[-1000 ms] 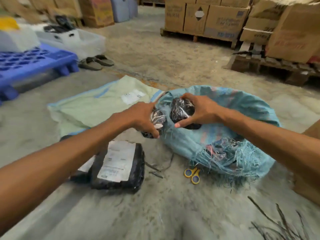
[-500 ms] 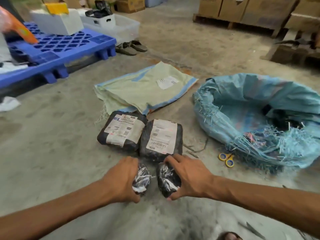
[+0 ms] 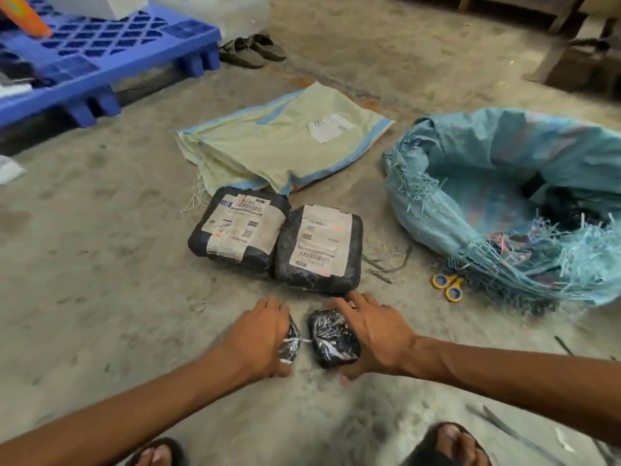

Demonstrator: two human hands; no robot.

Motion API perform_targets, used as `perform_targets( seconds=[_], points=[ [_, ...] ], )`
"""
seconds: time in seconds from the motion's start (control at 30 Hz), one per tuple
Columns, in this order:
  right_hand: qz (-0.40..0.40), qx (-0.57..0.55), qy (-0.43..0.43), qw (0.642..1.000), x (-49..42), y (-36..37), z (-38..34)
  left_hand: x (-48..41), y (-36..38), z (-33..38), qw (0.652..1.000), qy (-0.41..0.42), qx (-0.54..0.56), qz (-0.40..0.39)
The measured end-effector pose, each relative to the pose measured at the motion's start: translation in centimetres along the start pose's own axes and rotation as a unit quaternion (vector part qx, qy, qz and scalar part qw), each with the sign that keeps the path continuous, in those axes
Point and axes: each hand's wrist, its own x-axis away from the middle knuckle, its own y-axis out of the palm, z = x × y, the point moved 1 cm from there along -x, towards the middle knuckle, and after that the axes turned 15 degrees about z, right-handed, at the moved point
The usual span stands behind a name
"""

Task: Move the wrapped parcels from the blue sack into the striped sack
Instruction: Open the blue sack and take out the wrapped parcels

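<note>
Both hands low over the concrete floor (image 3: 100, 264), each on a small black wrapped parcel. Left hand (image 3: 258, 338) clenched over the left small parcel (image 3: 291, 344); most of it hidden under the palm, only its right edge shows. Right hand (image 3: 376, 334) cupped on the right small parcel (image 3: 332, 338), fingers spread over its far and right sides, thumb beneath the near edge; cannot tell whether this grip is firm or already loosening. Both parcels appear to rest on the floor, just beside one another, not touching. Just beyond them, two larger labelled parcels (image 3: 279, 237) lie flat, side by side and touching. Striped sack (image 3: 268, 146) lies flat and folded on the floor beyond those, its mouth not opened; its near corner reaches the far edge of the larger parcels. Blue sack (image 3: 470, 183) sits well off to the right, open, dark contents visible inside, so more remains to unload. Yellow-handled scissors (image 3: 448, 285) lie near its frayed rim. Key relation: striped sack lies straight ahead of both hands, past the larger parcels, its long axis running left-near to right-far; left hand marginally nearer its frayed open end. Judgement: parcels being staged on the floor; sack must be opened before loading.
</note>
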Motion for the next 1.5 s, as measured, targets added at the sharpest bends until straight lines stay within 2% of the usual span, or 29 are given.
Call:
perform_targets(
  seconds=[0.07,0.13,0.23,0.33,0.53,0.7,0.8,0.9,0.97,1.07,1.2,1.33,1.43,1.5],
  points=[
    [0.001,-0.02,-0.01,1.0,0.8,-2.7,1.6,-1.3,-3.7,1.8,1.0,0.023,0.013,0.017],
    [0.034,-0.03,0.005,0.999,2.3,-6.0,4.3,-3.8,-7.0,4.4,0.995,0.06,0.029,0.07],
    [0.128,0.0,0.054,0.99,3.6,-10.8,9.8,-8.2,-10.6,8.9,0.981,0.107,0.075,0.142],
    [0.235,-0.001,0.147,0.961,4.8,-14.4,16.8,-13.1,-13.0,14.8,0.966,0.147,0.118,0.175],
    [0.293,0.001,0.318,0.902,7.5,-17.5,30.4,-23.0,-14.0,26.8,0.95,0.187,0.209,0.137],
    [0.247,-0.039,0.359,0.899,6.9,-17.2,38.1,-30.6,-11.3,34.2,0.952,0.16,0.239,0.103],
    [0.222,-0.052,0.349,0.909,5.3,-16.0,40.9,-34.2,-8.9,36.8,0.959,0.138,0.237,0.076],
    [0.179,-0.006,0.336,0.925,4.3,-15.2,43.1,-36.5,-6.8,39.1,0.96,0.113,0.255,0.016],
    [0.178,0.052,0.325,0.927,4.0,-14.9,44.0,-37.5,-5.4,40.1,0.96,0.113,0.253,-0.038],
    [0.183,0.145,0.352,0.907,3.5,-14.5,45.5,-38.8,-3.0,41.4,0.956,0.091,0.265,-0.089],
    [0.111,0.215,0.399,0.884,1.9,-14.1,47.4,-40.3,-1.0,42.1,0.956,0.064,0.266,-0.108],
    [0.065,0.299,0.395,0.866,-0.1,-12.3,48.2,-41.3,-0.6,42.3,0.959,0.06,0.229,-0.157],
    [0.08,0.318,0.449,0.831,-1.9,-10.3,48.6,-41.8,-0.4,42.2,0.95,0.066,0.258,-0.166],
    [0.112,0.298,0.505,0.802,-2.5,-9.2,48.7,-41.5,-0.3,41.9,0.943,0.034,0.279,-0.178]
  ],
)
